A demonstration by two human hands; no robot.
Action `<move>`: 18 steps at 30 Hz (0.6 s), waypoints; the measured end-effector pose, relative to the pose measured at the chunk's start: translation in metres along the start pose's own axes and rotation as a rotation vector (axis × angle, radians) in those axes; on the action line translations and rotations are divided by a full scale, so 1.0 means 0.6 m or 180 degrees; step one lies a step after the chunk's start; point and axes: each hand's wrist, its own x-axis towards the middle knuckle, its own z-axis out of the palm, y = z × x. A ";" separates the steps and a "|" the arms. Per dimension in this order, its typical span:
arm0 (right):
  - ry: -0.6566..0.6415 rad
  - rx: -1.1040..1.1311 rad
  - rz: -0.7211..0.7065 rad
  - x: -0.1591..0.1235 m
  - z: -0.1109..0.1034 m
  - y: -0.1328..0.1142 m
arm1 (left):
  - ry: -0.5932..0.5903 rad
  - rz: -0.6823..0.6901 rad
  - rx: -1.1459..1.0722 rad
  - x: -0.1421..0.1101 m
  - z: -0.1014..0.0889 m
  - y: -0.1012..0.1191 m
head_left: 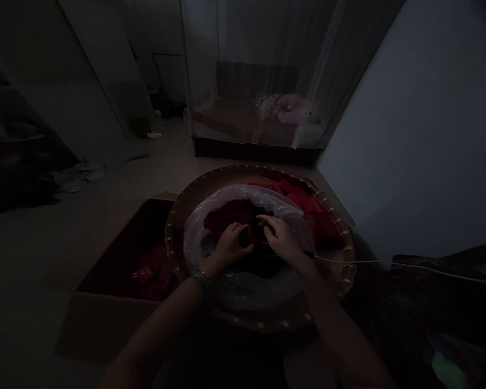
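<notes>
The scene is very dark. My left hand [234, 242], a bangle at its wrist, has thumb and fingers closed around a small dark red piece [250, 235] whose kind I cannot make out. My right hand [282, 237] is curled just to the right of it, fingertips bent inward; what they pinch, if anything, is lost in shadow. Both hands are over a whitish plastic bag [202, 216] spread open, with dark red material [227, 213] inside. Under the right hand lies a dark handle [309, 253] with a white cord [348, 261]; thin pale lines show to its left.
The bag sits in a round woven basket [174, 216] with red pieces [303, 200] along its right side. A cardboard box [105, 308] holding red wrapped items stands left. Behind are a netted bed [227, 116] and, to the right, a pale wall [421, 124].
</notes>
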 end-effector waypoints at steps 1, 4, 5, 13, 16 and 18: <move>0.0109 0.0032 0.0002 0.002 0.001 0.003 | -0.0005 0.0001 -0.0014 0.000 0.000 0.000; 0.0025 0.0128 -0.0134 0.003 0.009 0.010 | -0.0020 0.0025 -0.0036 -0.001 0.000 0.000; -0.0112 0.0157 -0.0239 0.003 0.013 0.011 | -0.0023 0.0033 -0.0037 -0.001 0.000 0.000; -0.0129 0.0300 -0.0079 0.002 0.013 0.003 | -0.0059 0.0017 0.0006 -0.001 -0.002 0.004; -0.0028 0.0246 0.0104 0.003 0.004 -0.003 | -0.0034 -0.0002 0.0001 0.000 -0.003 0.006; -0.0050 0.0149 0.0145 0.002 0.001 -0.004 | -0.0002 -0.0043 -0.0003 0.000 -0.004 0.007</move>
